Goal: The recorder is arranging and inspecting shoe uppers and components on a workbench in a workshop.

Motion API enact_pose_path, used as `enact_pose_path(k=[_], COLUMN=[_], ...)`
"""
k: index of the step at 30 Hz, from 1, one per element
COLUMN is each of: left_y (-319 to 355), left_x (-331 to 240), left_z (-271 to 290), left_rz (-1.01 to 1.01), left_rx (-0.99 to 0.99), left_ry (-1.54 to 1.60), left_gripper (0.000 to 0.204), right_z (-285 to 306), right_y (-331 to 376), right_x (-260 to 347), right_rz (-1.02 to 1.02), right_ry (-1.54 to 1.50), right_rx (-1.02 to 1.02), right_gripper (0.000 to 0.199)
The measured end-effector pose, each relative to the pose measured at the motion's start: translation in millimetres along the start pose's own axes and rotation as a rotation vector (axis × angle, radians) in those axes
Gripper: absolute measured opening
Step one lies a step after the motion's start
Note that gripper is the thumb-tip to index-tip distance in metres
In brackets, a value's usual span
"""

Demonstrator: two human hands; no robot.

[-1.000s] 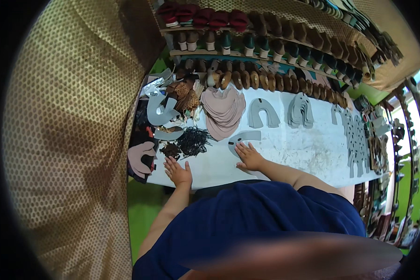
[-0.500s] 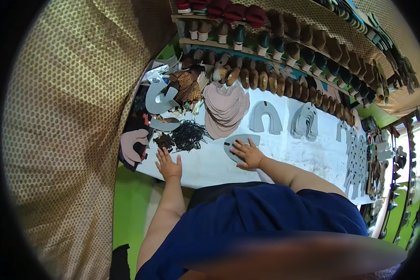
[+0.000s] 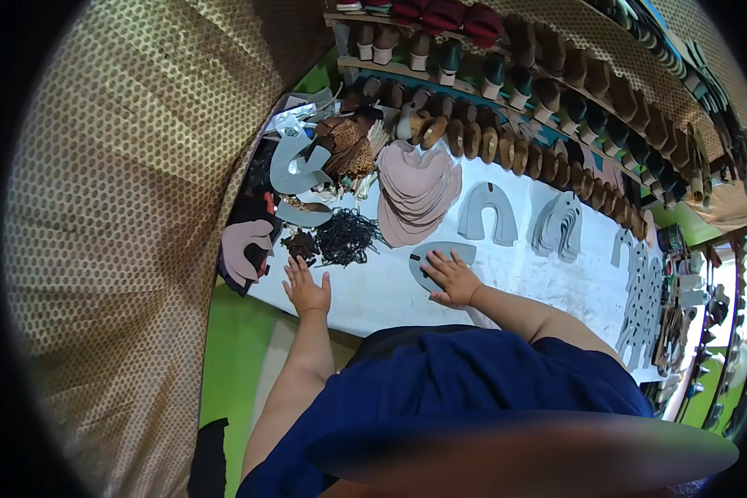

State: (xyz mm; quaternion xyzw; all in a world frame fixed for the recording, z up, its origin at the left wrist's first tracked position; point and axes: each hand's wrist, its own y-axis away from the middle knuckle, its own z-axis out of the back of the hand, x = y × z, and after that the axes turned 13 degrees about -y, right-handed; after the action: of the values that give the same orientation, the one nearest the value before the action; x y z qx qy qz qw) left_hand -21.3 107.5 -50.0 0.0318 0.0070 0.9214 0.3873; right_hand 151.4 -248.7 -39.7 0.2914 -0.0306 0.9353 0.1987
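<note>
My right hand (image 3: 456, 279) rests with its fingers spread on a flat grey curved piece (image 3: 461, 251), which lies near the table's front edge and has a small dark mark at its left end. The palm covers part of the piece. My left hand (image 3: 308, 290) is flat near the front edge, fingers apart, holding nothing. Just beyond its fingertips sit a small heap of dark brown scraps (image 3: 300, 243) and a tangle of thin black strips (image 3: 346, 236). A fanned stack of pinkish-beige cut pieces (image 3: 420, 189) lies farther back, between the two hands.
Grey U-shaped pieces (image 3: 487, 214) and a stack of similar ones (image 3: 559, 226) lie on the white table (image 3: 539, 290). Wooden shoe lasts (image 3: 490, 146) line its back, below shelves of shoes (image 3: 494, 76). A patterned curtain (image 3: 133, 207) hangs at the left.
The whole view has shifted slightly, moving the table's contents rightward in the picture. Both hands keep nearly the same places, the right one still on the grey piece.
</note>
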Motion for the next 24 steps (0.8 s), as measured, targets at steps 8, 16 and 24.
enact_pose_path(k=[8,16,24], left_y=[0.2,-0.8,-1.5], left_x=[-2.4,-3.0,-4.9], left_z=[3.0,2.8,3.9], left_rz=[0.001,-0.006,0.0], left_rx=[0.022,0.018,0.027], left_ry=[-0.028,-0.043,-0.045], left_gripper=[0.084,0.082,0.081], right_z=[-4.1,-6.7,-6.8], right_y=[-16.7,-20.5,-19.9], right_x=[-2.5,5.3,-0.6], right_rz=[0.01,0.093,-0.017], right_ry=[0.006,-0.019,0.0], right_rx=[-0.003,0.045,-0.045], right_gripper=[0.084,0.09,0.088])
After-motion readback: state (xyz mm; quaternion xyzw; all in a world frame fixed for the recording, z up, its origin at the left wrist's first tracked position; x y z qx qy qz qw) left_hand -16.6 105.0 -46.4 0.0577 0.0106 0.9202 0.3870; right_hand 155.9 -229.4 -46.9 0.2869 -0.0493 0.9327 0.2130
